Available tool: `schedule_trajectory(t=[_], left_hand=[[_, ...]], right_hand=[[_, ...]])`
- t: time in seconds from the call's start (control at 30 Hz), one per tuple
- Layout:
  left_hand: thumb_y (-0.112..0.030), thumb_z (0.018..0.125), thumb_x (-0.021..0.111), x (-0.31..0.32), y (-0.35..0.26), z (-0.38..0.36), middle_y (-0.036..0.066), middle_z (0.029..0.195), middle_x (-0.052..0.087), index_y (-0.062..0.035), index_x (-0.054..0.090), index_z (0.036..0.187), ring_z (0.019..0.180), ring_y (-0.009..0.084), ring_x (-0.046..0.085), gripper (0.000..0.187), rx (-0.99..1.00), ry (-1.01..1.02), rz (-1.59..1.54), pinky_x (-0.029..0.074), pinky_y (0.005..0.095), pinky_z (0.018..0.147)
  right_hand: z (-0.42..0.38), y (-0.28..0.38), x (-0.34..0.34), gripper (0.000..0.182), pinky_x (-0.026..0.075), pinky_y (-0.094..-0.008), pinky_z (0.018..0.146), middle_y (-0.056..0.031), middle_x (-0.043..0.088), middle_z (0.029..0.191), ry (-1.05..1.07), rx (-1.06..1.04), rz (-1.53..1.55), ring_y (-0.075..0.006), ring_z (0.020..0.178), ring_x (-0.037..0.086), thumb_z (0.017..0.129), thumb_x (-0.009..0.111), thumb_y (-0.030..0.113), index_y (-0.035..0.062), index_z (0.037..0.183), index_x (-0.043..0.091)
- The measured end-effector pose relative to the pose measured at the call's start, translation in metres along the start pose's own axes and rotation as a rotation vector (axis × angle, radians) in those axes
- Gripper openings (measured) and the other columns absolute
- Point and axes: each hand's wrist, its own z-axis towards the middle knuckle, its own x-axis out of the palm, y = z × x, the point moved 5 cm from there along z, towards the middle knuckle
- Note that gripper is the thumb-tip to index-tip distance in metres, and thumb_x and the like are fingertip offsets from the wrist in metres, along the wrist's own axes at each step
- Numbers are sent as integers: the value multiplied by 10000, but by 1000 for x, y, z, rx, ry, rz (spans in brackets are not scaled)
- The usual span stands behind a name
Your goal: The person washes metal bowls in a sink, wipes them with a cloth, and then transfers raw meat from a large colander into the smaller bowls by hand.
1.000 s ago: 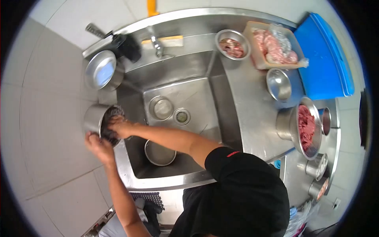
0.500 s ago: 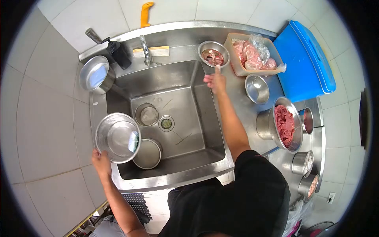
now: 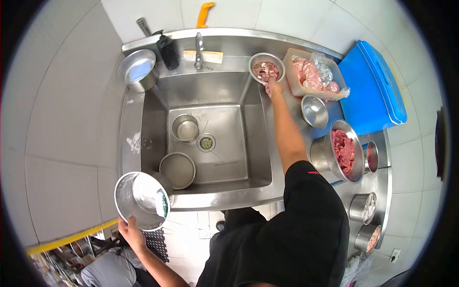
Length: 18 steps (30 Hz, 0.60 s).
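My left hand (image 3: 131,231) grips the near rim of a deep steel pot (image 3: 140,198), thumb over the edge. The pot hangs tilted beside the sink's front left corner, its inside facing me, with a bright reflection and a small green patch within. At the back right of the sink, my right hand (image 3: 273,88) is closed on the near rim of a steel bowl (image 3: 252,65); some fingers are hidden. Cut pieces of dark and pale meat (image 3: 266,71) lie in that bowl. Just right of this hand stands a small steel bowl (image 3: 314,111).
Two round steel pans (image 3: 185,127) (image 3: 177,171) sit in the sink (image 3: 222,143). A tub (image 3: 295,86) of bagged meat and a blue cooler (image 3: 370,91) stand at the right, with a colander (image 3: 355,171) of red meat nearer. Another person's grey clothing (image 3: 110,270) shows lower left.
My right hand has gone from open beside the bowl to holding its rim. My left hand has brought the pot off the sink's left edge toward me. The camera view has shifted.
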Motion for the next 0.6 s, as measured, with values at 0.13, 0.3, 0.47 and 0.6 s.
schedule_trajectory(t=[0.13, 0.3, 0.47, 0.6], left_hand=[[35, 769, 486, -64, 30, -49, 44, 904, 599, 23, 551, 961, 814, 115, 530, 203, 22, -157, -142, 403, 244, 783], [32, 776, 475, -131, 67, -136, 73, 995, 603, 52, 537, 1082, 882, 137, 543, 313, -13, -335, -105, 404, 250, 809], [17, 788, 478, -169, 114, -248, 61, 1003, 611, 40, 552, 1089, 900, 132, 560, 311, -138, -559, -98, 424, 254, 803], [-10, 770, 517, -198, 194, -351, 27, 773, 578, 6, 593, 955, 641, 81, 499, 200, -192, -800, -10, 413, 248, 558]], right_hand=[[-40, -29, 10, 130, 321, -222, 326, -83, 557, 617, 231, -195, -264, -107, 423, 468, 818, 522, 95, -14, 748, 509], [-208, -52, 36, 116, 308, -212, 341, -65, 513, 599, 512, -124, -262, -94, 414, 437, 809, 545, 87, -13, 775, 496], [-353, -102, 34, 128, 285, -216, 356, 9, 420, 562, 940, -18, -442, -74, 412, 392, 811, 586, 124, 23, 791, 509], [-494, -137, 23, 139, 241, -198, 327, 32, 398, 543, 1331, 76, -598, -55, 384, 370, 825, 540, 121, 42, 712, 518]])
